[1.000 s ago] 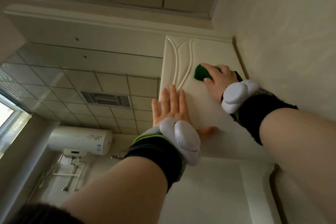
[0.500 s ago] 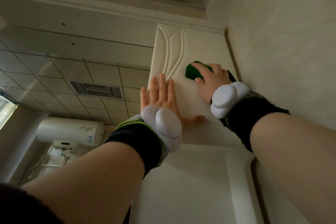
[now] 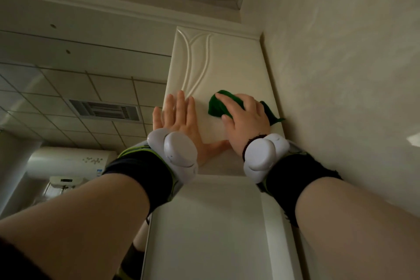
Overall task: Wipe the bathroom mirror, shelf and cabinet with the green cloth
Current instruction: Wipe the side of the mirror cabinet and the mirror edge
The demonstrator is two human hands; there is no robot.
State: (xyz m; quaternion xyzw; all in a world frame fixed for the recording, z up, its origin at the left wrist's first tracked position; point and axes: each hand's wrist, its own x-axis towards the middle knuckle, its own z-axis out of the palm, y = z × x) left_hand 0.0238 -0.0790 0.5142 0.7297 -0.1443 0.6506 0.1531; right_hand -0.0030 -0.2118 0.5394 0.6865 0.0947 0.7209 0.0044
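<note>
I look steeply upward at a cream cabinet door with a carved curved relief near its top. The green cloth is bunched against the lower part of that door, and my right hand presses on it with fingers curled over it. A corner of the cloth sticks out on the right by the wall. My left hand lies flat on the door's left edge, fingers spread, thumb pointing right under the other hand. To the left the mirror reflects ceiling tiles.
A plain wall runs close along the cabinet's right side. Below the door is a lower cream panel. The mirror reflects a ceiling vent and a white water heater. Ceiling moulding runs above.
My right hand has slid the green cloth down the cabinet door, closer to my left hand. The view has tilted, and the door's carved top is now farther above both hands.
</note>
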